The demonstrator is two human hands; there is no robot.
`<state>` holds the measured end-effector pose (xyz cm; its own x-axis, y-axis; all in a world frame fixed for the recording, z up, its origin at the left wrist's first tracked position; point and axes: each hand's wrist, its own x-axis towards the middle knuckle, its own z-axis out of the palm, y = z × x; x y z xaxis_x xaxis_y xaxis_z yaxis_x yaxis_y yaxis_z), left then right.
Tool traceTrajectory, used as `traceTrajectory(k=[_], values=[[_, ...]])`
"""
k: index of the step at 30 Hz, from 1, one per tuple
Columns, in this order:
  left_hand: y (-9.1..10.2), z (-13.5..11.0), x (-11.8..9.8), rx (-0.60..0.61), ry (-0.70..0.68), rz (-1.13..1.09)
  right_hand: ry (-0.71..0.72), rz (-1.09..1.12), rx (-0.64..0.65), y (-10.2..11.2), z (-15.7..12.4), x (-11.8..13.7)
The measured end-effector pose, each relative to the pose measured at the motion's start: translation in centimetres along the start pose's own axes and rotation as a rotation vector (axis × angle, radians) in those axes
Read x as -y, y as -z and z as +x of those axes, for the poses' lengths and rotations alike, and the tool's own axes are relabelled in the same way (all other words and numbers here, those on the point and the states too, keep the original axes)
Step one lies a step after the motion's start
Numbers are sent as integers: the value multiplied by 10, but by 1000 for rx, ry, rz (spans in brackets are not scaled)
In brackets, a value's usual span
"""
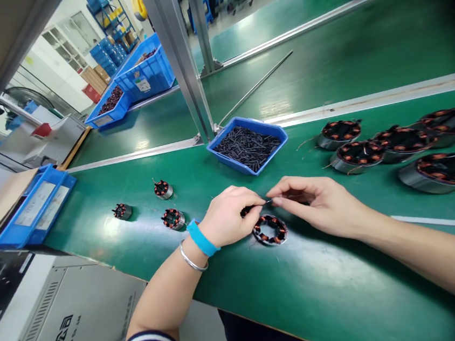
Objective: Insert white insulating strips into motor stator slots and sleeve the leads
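Observation:
A motor stator [261, 236], a ring with copper windings and black insulation, lies on the green bench below my fingers. My left hand [232, 213], wearing a blue band and a silver bangle, is closed in a pinch above the stator's left rim; what its fingertips hold is hidden. Opposite it, my right hand [320, 204] pinches a thin black tube [269, 202] between thumb and forefinger. The two hands' fingertips nearly meet at this small piece. Just behind them stands a blue bin [252, 170] full of short black tubes [247, 145].
Three small wound stators [173, 218] stand to the left. Several larger stators [358, 154] sit at the right. A metal post [183, 61] rises behind the bin, near a thin rod [257, 87]. Blue crates [149, 81] stand at the back left, a blue tray [47, 203] at the left edge.

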<state>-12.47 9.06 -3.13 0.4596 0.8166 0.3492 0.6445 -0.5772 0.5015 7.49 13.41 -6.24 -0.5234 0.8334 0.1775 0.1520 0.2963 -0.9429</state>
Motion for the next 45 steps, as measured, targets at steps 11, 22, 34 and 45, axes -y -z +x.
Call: traceTrajectory(k=[11,22,34,45], values=[[-1,-1,-1,-7,82,-40,59,-41,9,-4,2,8],[-1,2,2,23,105,-111,118,-139,17,-5,0,9],[-1,4,4,39,137,-182,312,-411,52,0,-3,4],[7,-2,0,148,245,-318,642,-1011,-88,-4,13,4]])
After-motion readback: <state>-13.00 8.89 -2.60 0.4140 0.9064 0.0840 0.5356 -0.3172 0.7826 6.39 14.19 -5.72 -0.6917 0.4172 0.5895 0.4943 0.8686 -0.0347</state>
